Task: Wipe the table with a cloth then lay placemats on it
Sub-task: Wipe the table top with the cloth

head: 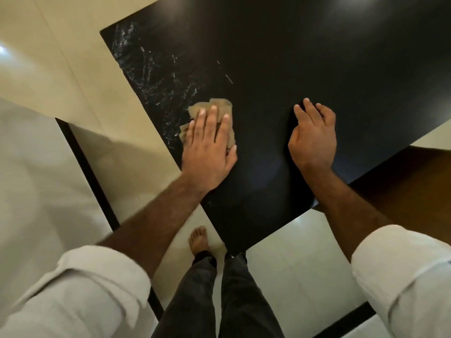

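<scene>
A glossy black table [305, 57] fills the upper middle of the head view, one corner pointing toward me. White streaks and smears [146, 76] cover its left part. A crumpled tan cloth [217, 105] lies on the table near the left edge. My left hand [210, 150] presses flat on it with straight, spread fingers. To the right, my right hand [313, 137] rests palm down on the bare tabletop, fingers loosely bent, holding nothing. No placemats are in view.
Cream floor tiles [48, 69] surround the table. A pale surface with a dark edge [83, 162] lies at the left. A brown wooden area [410, 191] sits at the right. My legs and a bare foot [199, 240] stand at the table's near corner.
</scene>
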